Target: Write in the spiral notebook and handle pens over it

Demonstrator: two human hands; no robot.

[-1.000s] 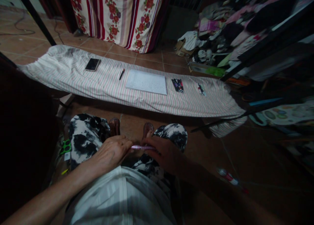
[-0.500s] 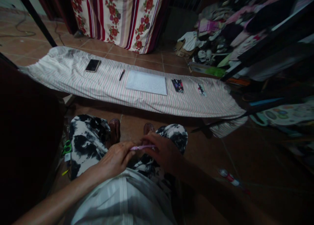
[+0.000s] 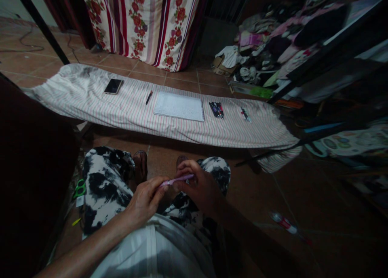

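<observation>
The left hand [image 3: 145, 199] and right hand [image 3: 204, 189] both pinch the thin pink pen [image 3: 184, 177] over the lap [image 3: 106, 189]. If either grip gets too loose, the pen could slip to the floor [image 3: 155, 165].

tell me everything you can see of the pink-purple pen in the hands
The pink-purple pen is slim and straight, with a smooth surface that looks like plastic and a paler, shiny section close to the left hand. It slants slightly in the picture, its end at the right hand higher. Fingers of both hands hold it, and the left hand hides one end. It appears over the lap, between the knees. Any writing or finer detail is too small to read.
</observation>
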